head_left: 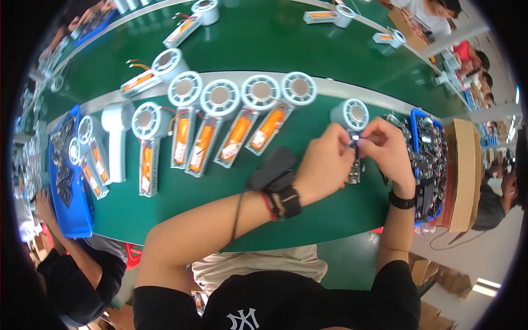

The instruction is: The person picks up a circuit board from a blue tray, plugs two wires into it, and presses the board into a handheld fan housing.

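- Standing by this green workbench (324, 220), and the action's over on the right: one pale blue handheld fan (352, 114), head pointing away from the worker, handle toward them.
- Left hand (327, 159) is curled over the handle of that fan, grasping it from the side. A fair bit of the handle is covered.
- Right hand (389, 147) has thumb and forefinger bent in at the neck, by a small bright spot. Can't tell whether they've actually got hold of anything.
- Narrow circuit board (354, 175) pokes out below the fingers, along the handle.
- More fans to the left, four leaning in a row (220, 98), handles open with orange battery packs (202, 142) showing.
- Blue bin (415, 132) of circuit boards just past the right hand, cardboard box (459, 181) beside it.
- Another blue bin (80, 220) at the far left, dark parts inside, co-worker's hand (43, 203) near it.
- Black boxy gadget (272, 168) by the left wrist, black band (401, 201) on the right.
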Demonstrator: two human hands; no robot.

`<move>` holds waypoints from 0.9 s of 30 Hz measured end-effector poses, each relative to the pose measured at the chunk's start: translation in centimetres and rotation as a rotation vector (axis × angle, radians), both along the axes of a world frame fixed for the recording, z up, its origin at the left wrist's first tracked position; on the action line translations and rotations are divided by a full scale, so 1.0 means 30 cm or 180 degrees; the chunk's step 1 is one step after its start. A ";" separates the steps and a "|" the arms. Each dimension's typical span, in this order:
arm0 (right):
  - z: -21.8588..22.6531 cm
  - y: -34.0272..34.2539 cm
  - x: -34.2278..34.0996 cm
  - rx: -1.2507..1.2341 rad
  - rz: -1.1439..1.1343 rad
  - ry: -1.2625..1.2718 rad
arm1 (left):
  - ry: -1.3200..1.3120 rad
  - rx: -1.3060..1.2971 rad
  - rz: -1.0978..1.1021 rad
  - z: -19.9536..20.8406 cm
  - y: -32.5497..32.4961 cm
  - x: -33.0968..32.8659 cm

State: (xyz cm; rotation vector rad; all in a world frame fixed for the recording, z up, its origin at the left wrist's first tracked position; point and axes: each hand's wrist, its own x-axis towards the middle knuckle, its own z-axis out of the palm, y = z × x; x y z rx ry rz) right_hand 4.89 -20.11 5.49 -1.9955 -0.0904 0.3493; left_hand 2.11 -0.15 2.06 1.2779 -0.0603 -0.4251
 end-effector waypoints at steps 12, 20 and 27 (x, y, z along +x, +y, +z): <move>0.006 0.061 -0.057 -0.0191 -0.0242 -0.0181 | -0.2287 0.1348 0.0141 -0.093 -0.001 -0.008; 0.026 0.086 -0.088 -0.0550 -0.0442 -0.0146 | -0.2776 0.1576 0.0211 -0.071 0.004 -0.038; 0.025 0.173 -0.026 -0.1452 -0.0258 -0.0812 | -0.3034 0.2106 0.0492 -0.102 0.016 0.013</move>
